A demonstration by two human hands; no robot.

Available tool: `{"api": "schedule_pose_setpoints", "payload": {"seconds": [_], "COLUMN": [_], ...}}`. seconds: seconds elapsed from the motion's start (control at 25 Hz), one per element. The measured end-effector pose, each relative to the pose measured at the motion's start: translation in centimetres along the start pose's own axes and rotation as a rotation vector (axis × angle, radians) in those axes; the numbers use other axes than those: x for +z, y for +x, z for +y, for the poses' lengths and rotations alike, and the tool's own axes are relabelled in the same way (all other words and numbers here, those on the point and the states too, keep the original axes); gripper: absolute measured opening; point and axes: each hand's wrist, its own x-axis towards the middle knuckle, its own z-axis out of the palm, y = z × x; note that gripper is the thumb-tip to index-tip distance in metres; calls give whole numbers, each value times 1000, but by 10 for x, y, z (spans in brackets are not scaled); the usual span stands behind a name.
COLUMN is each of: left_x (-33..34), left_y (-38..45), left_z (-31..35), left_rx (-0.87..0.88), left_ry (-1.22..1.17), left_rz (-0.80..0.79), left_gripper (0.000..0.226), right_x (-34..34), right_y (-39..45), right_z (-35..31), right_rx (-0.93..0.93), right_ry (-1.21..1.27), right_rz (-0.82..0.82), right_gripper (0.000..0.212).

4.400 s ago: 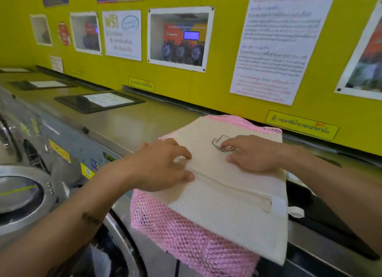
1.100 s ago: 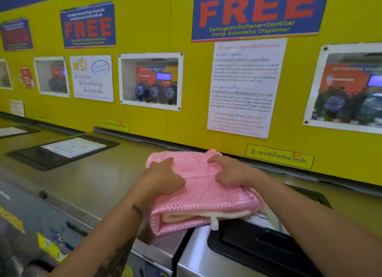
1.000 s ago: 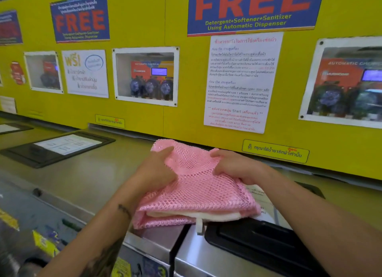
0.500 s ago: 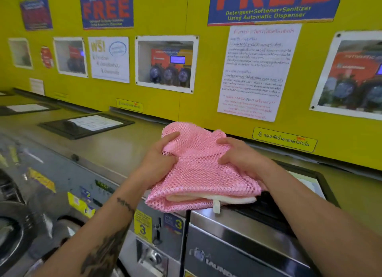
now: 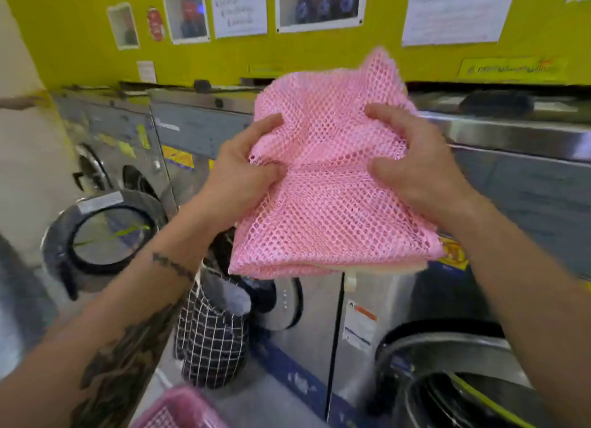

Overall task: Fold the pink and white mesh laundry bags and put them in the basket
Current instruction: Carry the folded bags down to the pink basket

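Inside folded pink bag (image 5: 323,210), white bag mostly hidden; basket (image 5: 179,410) cropped.

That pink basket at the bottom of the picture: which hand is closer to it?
The left. The pink basket sits low and left, below the left hand; the right hand is farther over on the other side. Both hold the folded mesh bags well above it.

This is a self-service laundromat. A row of steel front-loading washing machines (image 5: 204,146) lines a yellow wall (image 5: 319,56), one with its round glass door (image 5: 108,232) swung open. Above the machines, printed instruction notices (image 5: 454,8) and posters (image 5: 238,7) are stuck to the wall, beside framed windows showing dispenser pumps (image 5: 319,2). Stickers and labels dot the machine fronts. A checked laundry bag (image 5: 211,331) stands on the floor.
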Motion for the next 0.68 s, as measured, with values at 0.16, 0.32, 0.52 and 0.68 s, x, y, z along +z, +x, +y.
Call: {"api": "schedule_pose_setpoints", "payload": {"seconds": [0.16,0.32,0.52,0.68], "left_x": [-30,-55,-95,-128], "left_y": [-87,-155,-243,-297], "left_z": [-56,-115,-209,-298], "left_rx": [-163,-333,-700,-917], "left_ry": [85,159,115,170], "left_rz": [-66,-85,-90,-76], "left_gripper": [68,69,67,65], "right_x": [69,138,255,364], "right_y": [-81,-140,-213,-277], "right_z": [16,26,48,80], "right_rx": [224,399,628,852], "right_ry": [-16,24,14,74], "right_rz": [-178,-349,-601,-774], "right_gripper": [71,71,73,76]}}
